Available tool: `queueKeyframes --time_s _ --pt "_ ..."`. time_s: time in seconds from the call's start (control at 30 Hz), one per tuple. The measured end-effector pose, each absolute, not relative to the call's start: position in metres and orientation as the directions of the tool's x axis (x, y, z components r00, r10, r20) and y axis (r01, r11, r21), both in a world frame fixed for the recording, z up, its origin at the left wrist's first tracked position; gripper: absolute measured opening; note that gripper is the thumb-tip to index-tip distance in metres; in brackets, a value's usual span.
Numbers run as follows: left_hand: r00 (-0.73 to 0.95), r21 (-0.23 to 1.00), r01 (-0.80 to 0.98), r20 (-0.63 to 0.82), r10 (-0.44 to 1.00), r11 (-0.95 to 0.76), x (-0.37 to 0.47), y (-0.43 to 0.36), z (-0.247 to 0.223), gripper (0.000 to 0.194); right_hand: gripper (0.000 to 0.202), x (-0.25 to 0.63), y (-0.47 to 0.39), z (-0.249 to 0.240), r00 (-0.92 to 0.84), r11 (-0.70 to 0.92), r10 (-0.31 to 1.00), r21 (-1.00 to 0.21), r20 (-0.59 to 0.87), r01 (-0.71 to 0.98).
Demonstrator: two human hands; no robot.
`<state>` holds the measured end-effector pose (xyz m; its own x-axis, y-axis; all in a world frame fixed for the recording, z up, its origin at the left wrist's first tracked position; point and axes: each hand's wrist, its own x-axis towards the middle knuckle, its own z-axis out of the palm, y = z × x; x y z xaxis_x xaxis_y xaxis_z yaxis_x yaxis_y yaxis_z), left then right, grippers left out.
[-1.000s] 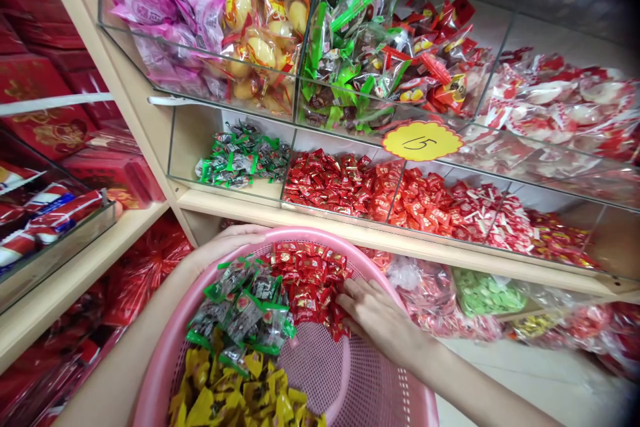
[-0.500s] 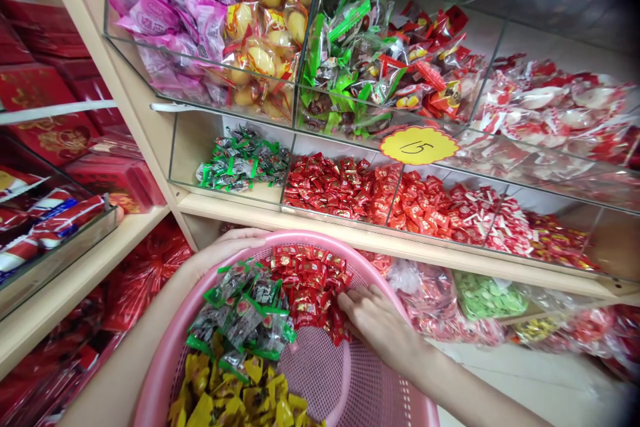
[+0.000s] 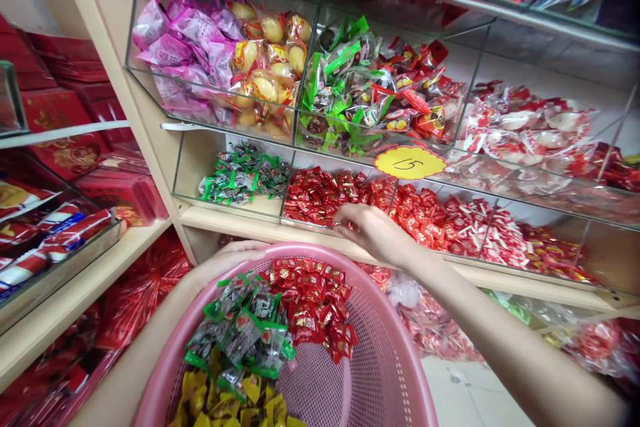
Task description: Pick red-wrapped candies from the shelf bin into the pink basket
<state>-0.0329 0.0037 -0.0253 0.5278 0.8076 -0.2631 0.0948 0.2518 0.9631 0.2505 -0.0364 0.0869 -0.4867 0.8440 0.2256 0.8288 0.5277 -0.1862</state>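
My left hand (image 3: 233,255) is closed on the far rim of a pink plastic basket (image 3: 400,320). In the basket lie clear-and-green wrapped candies (image 3: 245,327), red wrapped candies (image 3: 313,300) and yellow wrapped candies (image 3: 225,400). My right hand (image 3: 367,223) hangs above the basket's far edge, in front of the shelf bin of red candies (image 3: 320,193). Its fingers are loosely bent and apart, with nothing visible in them; the fingertips are partly hidden.
Clear-fronted bins above hold purple packets (image 3: 200,47), egg-like packaged snacks (image 3: 265,83) and other sweets. A yellow tag (image 3: 410,162) marked 15 sits on the divider. Bagged goods (image 3: 435,320) lie under the wooden shelf edge (image 3: 280,230). Red boxes (image 3: 60,120) stand left.
My right hand has left the red candies in the basket and moved up and forward to the red candy bin. My left hand stays on the rim. The view has tilted slightly upward.
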Motion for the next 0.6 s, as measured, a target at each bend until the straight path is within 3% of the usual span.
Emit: queueKeyframes --time_s 0.2,0.43,0.6 --pt "0.542 0.952 0.047 -0.278 0.793 0.302 -0.032 0.003 -0.025 0.043 0.012 0.231 0.042 0.072 -0.349 0.354 0.935 -0.25 0.065 0.901" --pt "0.525 0.953 0.041 -0.275 0.805 0.299 -0.033 0.003 -0.026 0.04 0.037 0.189 0.053 0.064 -0.214 0.199 0.977 -0.291 -0.021 0.936" --pt "0.538 0.949 0.036 -0.282 0.794 0.313 -0.033 0.002 -0.024 0.04 0.037 0.185 0.056 0.057 -0.2 0.154 0.975 -0.353 -0.098 0.923"
